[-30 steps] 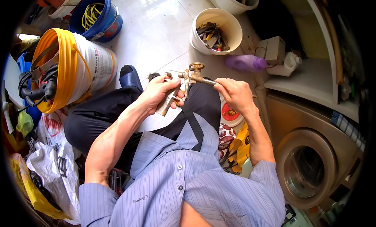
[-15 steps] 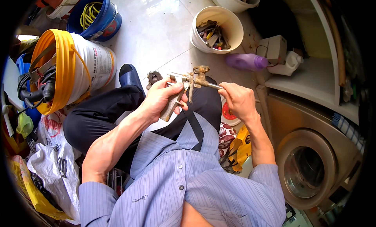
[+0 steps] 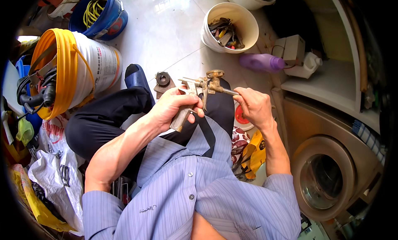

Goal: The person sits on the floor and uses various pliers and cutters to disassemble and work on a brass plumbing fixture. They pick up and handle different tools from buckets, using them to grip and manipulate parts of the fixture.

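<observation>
My left hand (image 3: 176,105) is closed round the handle of a worn metal gun-like tool (image 3: 213,84) with a round brass-coloured knob on top and a trigger lever below. My right hand (image 3: 255,105) pinches the outer end of the metal tube (image 3: 229,91) sticking out from the tool's right side. The tool is held above my lap. Just beyond my left hand lies a dark ring-shaped part (image 3: 158,79) on a dark flat piece (image 3: 161,90).
Buckets stand around me: yellow-and-white with cords (image 3: 66,70), blue with yellow hose (image 3: 116,24), white with tools (image 3: 244,32). A purple bottle (image 3: 261,62), a grey shelf (image 3: 331,86) and a washing machine (image 3: 306,128) are at right. Plastic bags (image 3: 56,178) lie at left.
Both hands and the tool have shifted a little right and downward. More of the dark ring-shaped part beyond my left hand now shows.
</observation>
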Tool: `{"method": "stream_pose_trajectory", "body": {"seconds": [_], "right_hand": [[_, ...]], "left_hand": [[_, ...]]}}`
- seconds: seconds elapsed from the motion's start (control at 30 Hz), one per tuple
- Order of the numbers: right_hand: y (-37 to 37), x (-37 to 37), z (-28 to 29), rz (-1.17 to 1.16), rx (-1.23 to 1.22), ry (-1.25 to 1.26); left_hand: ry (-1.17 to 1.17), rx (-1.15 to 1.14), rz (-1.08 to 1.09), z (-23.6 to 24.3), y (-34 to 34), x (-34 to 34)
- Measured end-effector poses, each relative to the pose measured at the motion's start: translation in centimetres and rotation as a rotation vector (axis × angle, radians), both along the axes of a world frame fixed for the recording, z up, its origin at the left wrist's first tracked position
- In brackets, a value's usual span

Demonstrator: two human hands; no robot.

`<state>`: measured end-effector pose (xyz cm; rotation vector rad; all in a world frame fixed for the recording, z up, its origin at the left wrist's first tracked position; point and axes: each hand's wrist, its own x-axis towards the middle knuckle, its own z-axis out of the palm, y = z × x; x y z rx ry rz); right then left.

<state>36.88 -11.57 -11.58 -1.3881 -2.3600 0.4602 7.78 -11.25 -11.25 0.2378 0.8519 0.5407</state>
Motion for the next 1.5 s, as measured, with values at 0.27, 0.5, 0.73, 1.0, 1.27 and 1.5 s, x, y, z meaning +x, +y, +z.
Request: {"method": "stream_pose_trajectory", "body": {"seconds": [0.27, 0.5, 0.73, 1.0, 1.27, 1.5], "right_hand": [[0.7, 0.1, 0.5, 0.007, 0.052, 0.005], [0.9, 0.4, 1.0, 0.011, 0.052, -0.005], [0.7, 0.7, 0.5, -0.010, 0.038, 0.024], [0.6, 1.3, -1.7, -0.103, -0.087, 0.218], [-0.3, 0.9, -3.9, -0.178, -0.145, 0.371], [0.4, 1.8, 1.0, -0.205, 0.105, 0.144]], "left_hand": [[-0.126, 0.004, -0.022, 0.2, 0.6, -0.5], [-0.049, -0.022, 0.024, 0.4, 0.1, 0.2], [-0.045, 0.058, -0.035, 0.2, -0.1, 0.2], [-0.146, 0.144, -0.044, 2.1, -0.4, 1.1], [-0.225, 0.180, -0.068, 2.2, -0.6, 2.4], [-0.209, 0.072, -0.028, 1.9, 0.6, 2.0]]}}
